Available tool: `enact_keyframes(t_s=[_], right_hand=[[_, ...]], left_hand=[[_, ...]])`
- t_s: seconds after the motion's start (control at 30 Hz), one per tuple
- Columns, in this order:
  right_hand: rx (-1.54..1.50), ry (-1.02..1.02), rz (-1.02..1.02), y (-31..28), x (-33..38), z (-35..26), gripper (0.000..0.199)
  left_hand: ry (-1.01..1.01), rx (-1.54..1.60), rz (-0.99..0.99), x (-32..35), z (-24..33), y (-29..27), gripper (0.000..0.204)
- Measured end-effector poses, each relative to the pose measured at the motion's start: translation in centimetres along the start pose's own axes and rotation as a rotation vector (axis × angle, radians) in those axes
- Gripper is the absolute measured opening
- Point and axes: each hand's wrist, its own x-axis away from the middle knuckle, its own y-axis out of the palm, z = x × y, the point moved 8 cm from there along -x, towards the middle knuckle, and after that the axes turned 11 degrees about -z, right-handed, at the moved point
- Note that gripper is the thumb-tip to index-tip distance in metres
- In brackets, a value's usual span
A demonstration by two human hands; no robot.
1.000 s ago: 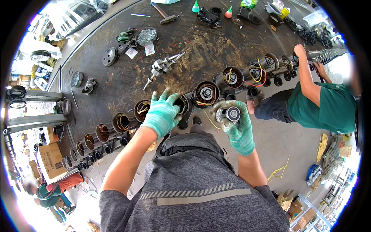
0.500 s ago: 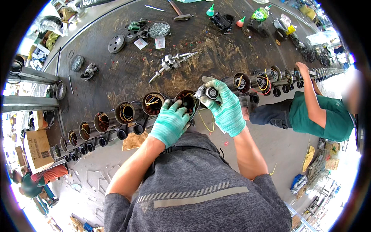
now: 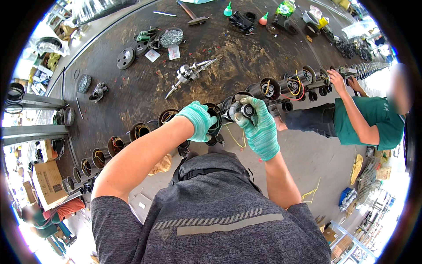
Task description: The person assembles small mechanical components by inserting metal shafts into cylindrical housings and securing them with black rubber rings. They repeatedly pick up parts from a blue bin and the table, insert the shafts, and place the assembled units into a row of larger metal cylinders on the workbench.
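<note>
Both hands wear pale green striped gloves. My right hand (image 3: 260,130) is closed around a round silver metal part (image 3: 247,110) with a dark ring and a central hub. That part is beside the open mouth of a dark motor housing (image 3: 212,108), a tube standing in a long row. My left hand (image 3: 198,119) lies at this housing's left side, its fingers curled at the rim; the fingertips are partly hidden. Coloured wires show inside neighbouring housings (image 3: 269,89). Beyond my hands, silver shafted parts (image 3: 190,75) lie on the dark workbench (image 3: 145,88).
Toward the back are a hammer (image 3: 192,13), a dish of small metal pieces (image 3: 171,38), black discs (image 3: 126,58) and small squeeze bottles (image 3: 263,19). A person in a green shirt (image 3: 367,119) works along the row at right. A cardboard box (image 3: 49,182) stands at left.
My left hand has turned and shifted at the housing, its forearm now crossing the row at left. The right hand keeps the silver part close by. The view has shifted slightly.
</note>
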Motion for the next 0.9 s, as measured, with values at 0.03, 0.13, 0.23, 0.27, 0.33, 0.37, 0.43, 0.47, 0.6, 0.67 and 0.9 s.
enact_keyframes(t_s=[0.03, 0.13, 0.23, 0.27, 0.33, 0.37, 0.43, 0.47, 0.6, 0.67, 0.9], right_hand=[[0.001, -0.002, 0.004, -0.2, 0.0, 0.0, 0.045], [0.015, 0.000, 0.015, -0.3, 0.1, -0.1, 0.046], [0.005, -0.018, 0.023, -0.2, -0.1, -0.5, 0.046], [-0.030, -0.039, 0.021, -0.2, -0.2, -0.6, 0.046], [-0.051, -0.048, 0.013, -0.1, -0.5, -0.7, 0.046], [-0.034, -0.033, 0.009, -0.1, -0.7, -0.7, 0.045], [0.019, -0.024, 0.007, 0.0, -1.2, -0.1, 0.043], [0.060, -0.028, 0.011, 0.1, -1.4, 0.7, 0.041], [0.030, 0.050, -0.146, 1.7, -2.8, 2.8, 0.039], [0.117, 0.095, -0.176, 2.8, -3.1, 2.6, 0.039], [0.124, 0.171, -0.261, 5.0, -3.1, 6.5, 0.053]], left_hand=[[0.003, -0.064, -0.041, -0.4, 0.2, 0.1, 0.054], [0.026, -0.076, -0.147, -1.6, 0.3, 0.3, 0.052], [0.038, -0.110, -0.123, -1.9, 0.4, 0.3, 0.049], [0.051, -0.124, -0.099, -1.6, 0.5, 0.0, 0.048], [0.053, -0.100, -0.013, -0.4, 0.5, -0.6, 0.042], [0.055, -0.087, 0.031, 0.1, 0.6, -0.7, 0.039], [0.049, -0.094, 0.083, 1.1, 0.4, -0.1, 0.034], [0.049, -0.097, 0.111, 1.5, 0.6, 0.1, 0.032], [0.005, -0.160, 0.349, 3.3, 0.8, 1.8, 0.020], [-0.041, -0.109, 0.342, 3.7, 0.1, 2.6, 0.023], [-0.128, -0.124, 0.280, 4.7, 0.0, 2.5, 0.031]])
